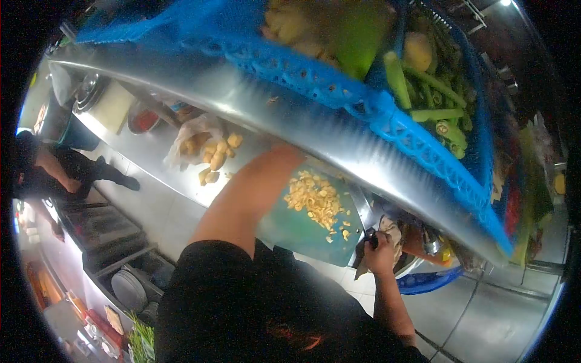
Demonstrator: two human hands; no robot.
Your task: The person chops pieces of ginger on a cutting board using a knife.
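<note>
While one hand (380, 258) grips one knife (372, 238), one board (289, 230) bears slices (316, 196).

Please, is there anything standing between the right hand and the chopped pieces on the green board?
Apart from the black-handled tool in its grip, nothing visible stands between the right hand and the chopped pieces; bare green board shows there.

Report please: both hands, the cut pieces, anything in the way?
Right fingers closed around a black handle. Left fingers out of sight, steel shelf in the way. Pale cut pieces spread on the green board.
</note>
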